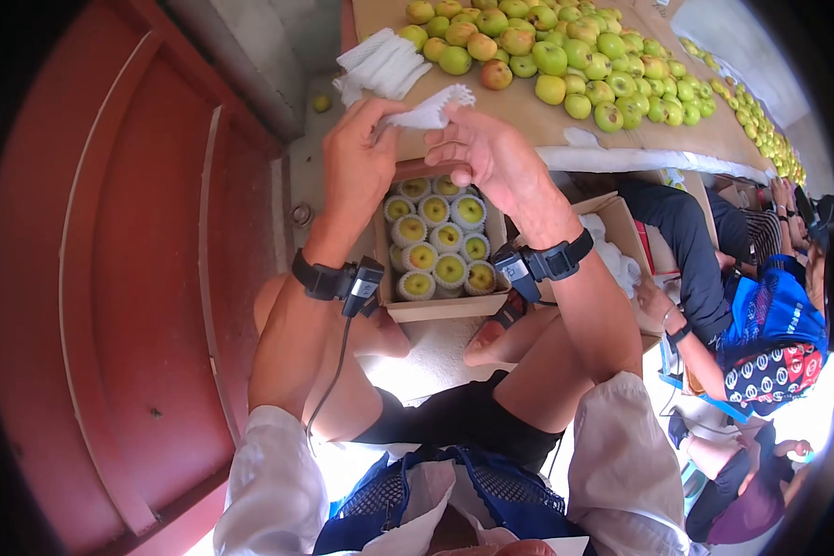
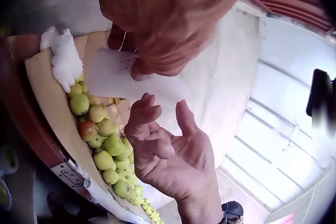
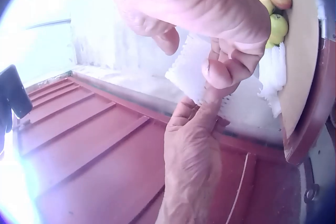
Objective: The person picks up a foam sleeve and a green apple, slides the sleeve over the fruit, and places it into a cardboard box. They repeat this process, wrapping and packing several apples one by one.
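Observation:
A white foam net sleeve (image 1: pixel 431 109) is stretched flat above the open box. My left hand (image 1: pixel 357 167) pinches its left end between thumb and fingers, also visible in the left wrist view as the large hand (image 2: pixel 163 19). At the sleeve's other end is my right hand (image 1: pixel 500 167), its fingers bent loosely and its thumb apart from them. The right wrist view has this hand's fingertips (image 3: pixel 220 71) against or just in front of the sleeve (image 3: pixel 189 71); firm contact cannot be told.
Below the hands, a cardboard box (image 1: pixel 435 311) holds netted apples. Loose apples (image 1: pixel 551 57) and stacked foam nets (image 1: pixel 385 65) lie on the cardboard-covered table (image 1: pixel 510 116). A second box (image 1: pixel 628 232) with white nets stands right, beside other people. A red door (image 1: pixel 148 278) is left.

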Available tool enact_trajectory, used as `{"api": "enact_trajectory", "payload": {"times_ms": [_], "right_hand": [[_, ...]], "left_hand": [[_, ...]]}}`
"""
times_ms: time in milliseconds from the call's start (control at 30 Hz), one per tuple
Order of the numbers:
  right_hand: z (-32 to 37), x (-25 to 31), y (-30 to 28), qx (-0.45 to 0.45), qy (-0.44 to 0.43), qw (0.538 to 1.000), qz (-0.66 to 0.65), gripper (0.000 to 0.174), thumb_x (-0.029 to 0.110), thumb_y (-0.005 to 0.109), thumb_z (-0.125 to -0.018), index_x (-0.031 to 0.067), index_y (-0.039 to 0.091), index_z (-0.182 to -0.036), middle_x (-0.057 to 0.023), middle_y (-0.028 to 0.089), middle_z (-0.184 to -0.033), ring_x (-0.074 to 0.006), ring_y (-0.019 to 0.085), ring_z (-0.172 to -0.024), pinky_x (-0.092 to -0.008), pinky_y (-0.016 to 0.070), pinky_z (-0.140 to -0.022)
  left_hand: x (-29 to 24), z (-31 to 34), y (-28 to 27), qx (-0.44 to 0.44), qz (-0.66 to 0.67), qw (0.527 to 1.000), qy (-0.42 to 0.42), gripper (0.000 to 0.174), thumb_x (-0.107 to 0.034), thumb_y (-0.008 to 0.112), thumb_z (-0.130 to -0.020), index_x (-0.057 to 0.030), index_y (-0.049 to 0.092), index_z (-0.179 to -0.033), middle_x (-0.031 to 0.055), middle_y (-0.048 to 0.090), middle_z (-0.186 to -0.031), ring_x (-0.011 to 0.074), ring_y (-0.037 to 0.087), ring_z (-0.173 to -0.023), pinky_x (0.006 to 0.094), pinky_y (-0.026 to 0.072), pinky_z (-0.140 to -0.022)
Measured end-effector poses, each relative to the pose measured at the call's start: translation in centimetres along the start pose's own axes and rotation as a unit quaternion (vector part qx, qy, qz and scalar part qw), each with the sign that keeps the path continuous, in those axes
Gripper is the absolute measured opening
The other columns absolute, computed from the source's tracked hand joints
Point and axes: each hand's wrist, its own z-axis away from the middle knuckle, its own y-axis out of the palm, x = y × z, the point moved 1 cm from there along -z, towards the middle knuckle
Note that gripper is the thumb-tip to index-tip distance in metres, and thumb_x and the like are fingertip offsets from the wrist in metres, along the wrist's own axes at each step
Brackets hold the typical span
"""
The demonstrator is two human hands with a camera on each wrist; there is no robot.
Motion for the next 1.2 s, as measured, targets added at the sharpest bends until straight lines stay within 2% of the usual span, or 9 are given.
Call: {"api": "enact_trajectory", "payload": {"times_ms": [133,267,400,500,600,800,967,1067,1200], "right_hand": [[-0.1,-0.3,-0.6,0.006,-0.005,1.000,0.005,0.020,0.021,0.053,-0.101,0.0056,0.060,-0.112,-0.0086,0.067,-0.104,-0.0171,0.066,-0.088,-0.0274,0.0433,-0.060],[-0.5,-1.0,-1.0,0.018,-0.079,0.995,-0.055,0.030,0.009,0.054,-0.097,-0.0020,0.058,-0.124,-0.0110,0.066,-0.104,-0.0187,0.064,-0.081,-0.0285,0.0460,-0.058],[-0.9,-1.5,-1.5,-0.075,-0.161,0.984,0.012,0.034,0.004,0.051,-0.095,-0.0001,0.058,-0.128,-0.0087,0.067,-0.106,-0.0140,0.063,-0.083,-0.0282,0.0474,-0.062],[-0.5,-1.1,-0.9,-0.123,-0.206,0.961,0.140,0.035,0.001,0.051,-0.094,0.0020,0.059,-0.128,-0.0072,0.067,-0.107,-0.0134,0.063,-0.088,-0.0291,0.0501,-0.070],[-0.6,-1.3,-0.2,-0.153,-0.270,0.928,0.209,0.030,0.001,0.055,-0.093,-0.0001,0.062,-0.123,-0.0094,0.068,-0.101,-0.0170,0.066,-0.088,-0.0316,0.0551,-0.076],[-0.9,-2.2,0.2,-0.161,-0.367,0.850,0.341,0.030,-0.001,0.058,-0.090,-0.0010,0.062,-0.120,-0.0162,0.064,-0.107,-0.0261,0.067,-0.096,-0.0355,0.0546,-0.085],[-0.1,-2.3,1.0,-0.154,-0.379,0.819,0.402,0.034,-0.004,0.059,-0.087,0.0035,0.064,-0.120,-0.0180,0.061,-0.107,-0.0327,0.067,-0.097,-0.0373,0.0540,-0.084],[0.0,-2.8,1.3,-0.160,-0.380,0.805,0.426,0.035,-0.004,0.059,-0.089,0.0014,0.063,-0.123,-0.0111,0.060,-0.108,-0.0207,0.062,-0.098,-0.0317,0.0534,-0.083],[0.0,-3.0,1.8,-0.154,-0.389,0.811,0.408,0.031,0.000,0.061,-0.088,0.0034,0.066,-0.118,-0.0168,0.061,-0.110,-0.0314,0.066,-0.097,-0.0375,0.0533,-0.083]], "left_hand": [[0.6,-0.1,0.0,-0.014,-0.026,0.996,0.084,0.026,0.011,0.060,-0.086,-0.0022,0.068,-0.107,0.0086,0.069,-0.105,0.0186,0.067,-0.090,0.0298,0.0524,-0.081],[0.3,0.3,0.5,-0.014,-0.061,0.983,0.175,0.031,0.011,0.060,-0.080,-0.0058,0.068,-0.106,0.0107,0.069,-0.109,0.0301,0.065,-0.101,0.0384,0.0515,-0.086],[-0.2,0.4,1.3,0.047,-0.061,0.980,0.181,0.040,0.007,0.063,-0.080,-0.0053,0.063,-0.118,0.0166,0.066,-0.117,0.0366,0.062,-0.108,0.0420,0.0505,-0.090],[-1.1,1.3,1.8,0.117,0.050,0.992,0.016,0.054,0.001,0.067,-0.082,-0.0024,0.051,-0.134,0.0224,0.061,-0.129,0.0366,0.060,-0.120,0.0409,0.0500,-0.097],[-0.7,1.1,2.3,0.142,0.139,0.980,0.012,0.063,-0.004,0.067,-0.086,-0.0015,0.040,-0.143,0.0245,0.053,-0.140,0.0342,0.053,-0.133,0.0404,0.0486,-0.104],[-0.7,0.9,2.3,0.158,0.219,0.962,-0.035,0.060,-0.002,0.061,-0.091,-0.0020,0.038,-0.146,0.0219,0.047,-0.148,0.0313,0.044,-0.141,0.0409,0.0473,-0.107],[0.9,0.9,3.0,0.115,0.303,0.941,-0.097,0.049,0.001,0.053,-0.097,-0.0002,0.038,-0.144,0.0175,0.052,-0.142,0.0231,0.055,-0.127,0.0357,0.0566,-0.098],[0.0,1.0,2.8,0.084,0.344,0.923,-0.153,0.044,0.001,0.050,-0.099,-0.0001,0.042,-0.142,0.0160,0.055,-0.138,0.0208,0.061,-0.118,0.0356,0.0598,-0.093],[-0.5,0.9,2.5,0.047,0.340,0.913,-0.221,0.036,0.000,0.050,-0.099,0.0005,0.051,-0.135,0.0129,0.061,-0.131,0.0191,0.063,-0.113,0.0329,0.0622,-0.086]]}}
